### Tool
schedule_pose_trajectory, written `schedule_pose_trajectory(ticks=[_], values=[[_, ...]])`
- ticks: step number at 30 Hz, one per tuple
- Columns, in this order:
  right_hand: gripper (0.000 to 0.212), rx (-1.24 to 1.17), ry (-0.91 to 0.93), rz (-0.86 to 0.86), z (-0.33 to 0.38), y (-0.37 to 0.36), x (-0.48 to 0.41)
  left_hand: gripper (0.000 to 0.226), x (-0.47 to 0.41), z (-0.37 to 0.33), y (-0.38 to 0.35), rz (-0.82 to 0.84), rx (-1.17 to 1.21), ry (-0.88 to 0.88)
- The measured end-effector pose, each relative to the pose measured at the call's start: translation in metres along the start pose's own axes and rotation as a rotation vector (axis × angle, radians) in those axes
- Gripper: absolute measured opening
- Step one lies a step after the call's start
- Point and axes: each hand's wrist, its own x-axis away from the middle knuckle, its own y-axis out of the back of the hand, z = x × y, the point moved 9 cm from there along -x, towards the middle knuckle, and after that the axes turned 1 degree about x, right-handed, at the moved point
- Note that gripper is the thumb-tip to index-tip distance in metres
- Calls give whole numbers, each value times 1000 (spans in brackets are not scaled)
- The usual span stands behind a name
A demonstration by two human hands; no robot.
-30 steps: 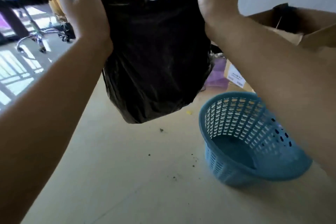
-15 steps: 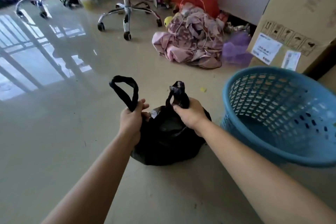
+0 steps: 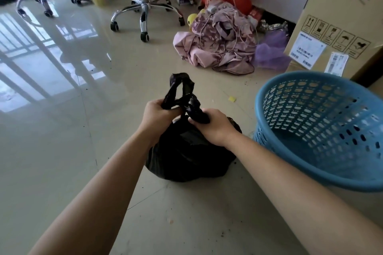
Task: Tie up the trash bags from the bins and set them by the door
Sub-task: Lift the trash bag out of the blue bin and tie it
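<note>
The left hand (image 3: 158, 115) and right hand (image 3: 215, 128) each grip the trash bag (image 3: 186, 159) by its top. Pulling too hard might tear the thin plastic.

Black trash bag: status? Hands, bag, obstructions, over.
Left hand and right hand each grip a handle of the black plastic trash bag. Bag on the floor, handles crossed, no tight knot yet. Blue perforated plastic bin close on its right, not blocking.
</note>
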Motion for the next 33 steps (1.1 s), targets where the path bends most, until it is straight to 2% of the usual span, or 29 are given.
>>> schedule_pose_trajectory(ticks=[2,5,8,9,11,14,16,19,22,23,25,27,28,30,33], values=[[34,10,3,18,-3,1,4,8,-3,0,14,-160,136,15],[43,6,-19,10,-14,14,11,20,-4,7,28,-308,456,100],[41,273,38,51,-25,18,16,21,-2,9,31,-354,625,156],[39,347,44,44,-29,18,18,19,-2,8,31,-348,619,168],[40,336,36,-25,-36,23,18,15,-4,6,28,-247,534,171],[26,83,-22,-187,-35,41,18,14,0,2,10,51,497,163],[26,-139,-73,-299,-35,54,18,17,6,3,-1,184,623,197],[22,-491,-120,-337,-29,53,21,19,5,11,-2,161,861,241],[22,-641,-77,-312,-14,47,22,23,3,23,-3,160,828,329],[21,-567,-41,-305,-9,47,23,28,4,27,-4,193,772,358],[17,-164,83,-230,3,43,21,38,6,33,-2,266,640,357],[17,309,159,-76,5,27,19,24,12,30,-2,378,515,308],[19,437,169,-10,1,20,19,15,18,29,-5,449,425,295],[21,529,157,71,-3,13,20,17,30,28,-10,552,199,295],[21,568,147,129,-4,8,21,49,36,25,-19,624,42,238]])
